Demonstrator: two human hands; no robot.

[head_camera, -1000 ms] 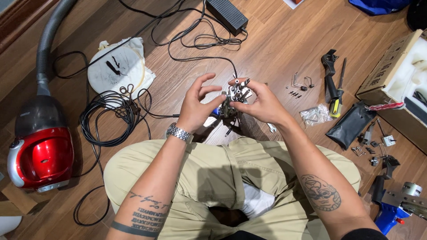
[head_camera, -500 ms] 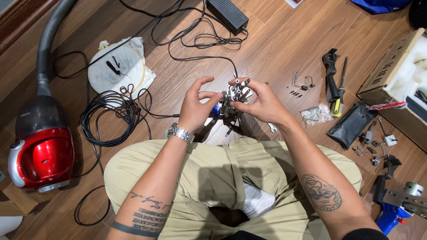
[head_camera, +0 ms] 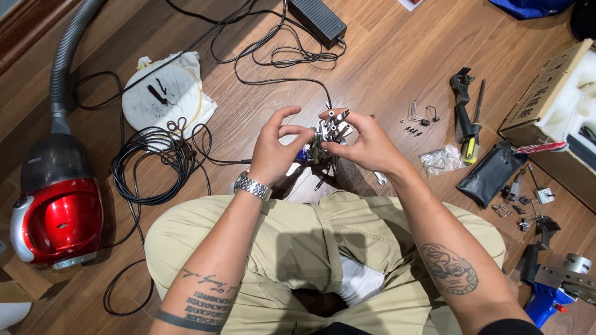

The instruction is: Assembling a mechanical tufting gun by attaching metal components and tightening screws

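I sit cross-legged on a wooden floor, holding a small metal mechanical assembly (head_camera: 328, 135) with silver posts and dark parts in front of my knees. My right hand (head_camera: 366, 144) grips it from the right side. At its left side, the fingertips of my left hand (head_camera: 277, 149), which has a steel watch on the wrist, pinch it. A thin black cable (head_camera: 279, 80) runs from the assembly away toward a black power brick (head_camera: 316, 22).
A red canister vacuum (head_camera: 56, 211) sits at left, beside a coiled black cable (head_camera: 155, 164) and a white cloth (head_camera: 162, 96). To the right lie hex keys and screws (head_camera: 419, 118), a screwdriver (head_camera: 473, 133), a black pouch (head_camera: 490, 174), a plastic bag (head_camera: 442, 160), a cardboard box (head_camera: 552, 105) and small metal parts (head_camera: 521, 201).
My hands and the assembly stay in nearly the same place; the fingers of my left hand have shifted slightly against the assembly.
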